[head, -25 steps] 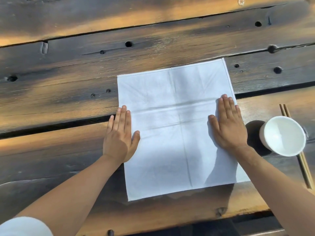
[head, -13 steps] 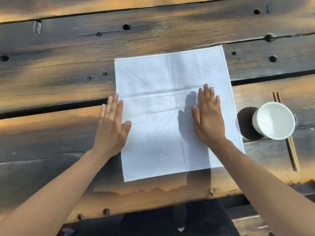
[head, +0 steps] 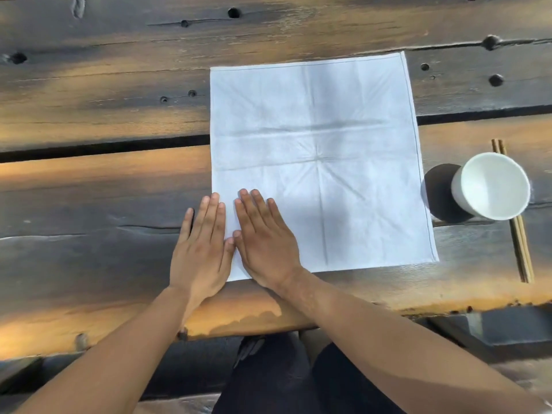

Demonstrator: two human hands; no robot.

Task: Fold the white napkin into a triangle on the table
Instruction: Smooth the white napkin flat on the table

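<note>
A white square napkin (head: 316,150) lies spread flat on the dark wooden plank table (head: 104,204), with old crease lines crossing at its middle. My left hand (head: 201,249) rests flat, palm down, over the napkin's left edge near its near-left corner, fingers together and pointing away from me. My right hand (head: 263,240) lies flat on the napkin just beside it, thumbs almost touching. Neither hand grips the cloth. The near-left corner of the napkin is hidden under my hands.
A white cup (head: 491,186) stands just right of the napkin, on a pair of wooden chopsticks (head: 521,249). A dark gap (head: 104,146) between planks runs under the napkin. The table's near edge (head: 418,306) lies just below the napkin; my legs show beneath it.
My right hand slid left across the napkin from its right side to the near-left corner. My left hand shifted toward me along the left edge. The napkin stayed flat.
</note>
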